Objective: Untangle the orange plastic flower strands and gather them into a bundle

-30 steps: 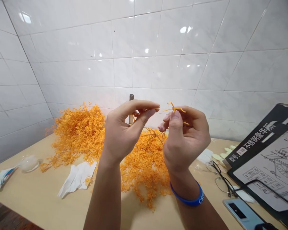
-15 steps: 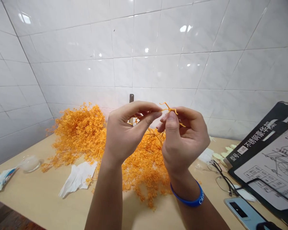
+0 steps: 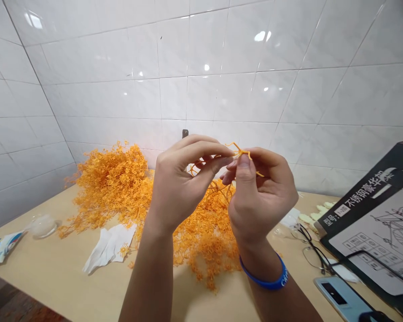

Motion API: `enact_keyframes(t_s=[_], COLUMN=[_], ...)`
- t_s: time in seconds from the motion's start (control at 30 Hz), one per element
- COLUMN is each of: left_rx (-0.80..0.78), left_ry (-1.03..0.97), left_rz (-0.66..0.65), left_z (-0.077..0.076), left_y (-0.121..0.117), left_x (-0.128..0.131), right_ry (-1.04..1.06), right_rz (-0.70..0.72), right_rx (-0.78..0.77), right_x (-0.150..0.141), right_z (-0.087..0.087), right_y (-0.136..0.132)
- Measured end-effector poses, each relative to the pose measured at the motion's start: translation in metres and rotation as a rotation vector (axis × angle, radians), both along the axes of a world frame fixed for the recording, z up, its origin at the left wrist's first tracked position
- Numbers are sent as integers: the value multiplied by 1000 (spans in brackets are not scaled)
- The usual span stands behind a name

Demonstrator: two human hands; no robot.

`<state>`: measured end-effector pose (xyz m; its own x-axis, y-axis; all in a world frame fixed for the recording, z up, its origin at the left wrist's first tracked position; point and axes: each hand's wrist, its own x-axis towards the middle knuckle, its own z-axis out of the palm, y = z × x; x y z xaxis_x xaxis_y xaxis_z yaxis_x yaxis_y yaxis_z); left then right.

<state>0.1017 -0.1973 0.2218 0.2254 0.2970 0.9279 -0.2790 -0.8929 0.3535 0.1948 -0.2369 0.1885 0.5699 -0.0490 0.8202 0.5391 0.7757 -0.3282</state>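
My left hand is closed in a pinch, its thumb and index finger on an orange branched plastic piece whose thin arms also show beneath the palm. Just to its right, my right hand pinches a small orange branched piece between thumb and index finger. The fingertips of both hands nearly meet, and the exact joint between the pieces is hidden by them. Below and behind the hands spreads a loose pile of orange branched pieces, with a taller heap to the left.
A white tissue, a clear round container and a colourful packet lie at left. At right are eyeglasses, a light blue phone and a leaning black box. A white tiled wall stands behind the table.
Both hands have shifted slightly to the right in view. The left fingertips have come closer to the right thumb, over the small orange piece.
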Motion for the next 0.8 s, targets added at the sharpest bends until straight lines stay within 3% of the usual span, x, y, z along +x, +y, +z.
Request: enact_keyframes(t_s=[0.8], left_rx=[42], left_ry=[24], left_rz=[35], left_z=[0], left_y=[1], left_x=[-2], right_ry=[12], right_rz=[-33], right_rx=[-62], right_x=[0], right_z=[0], right_y=[0])
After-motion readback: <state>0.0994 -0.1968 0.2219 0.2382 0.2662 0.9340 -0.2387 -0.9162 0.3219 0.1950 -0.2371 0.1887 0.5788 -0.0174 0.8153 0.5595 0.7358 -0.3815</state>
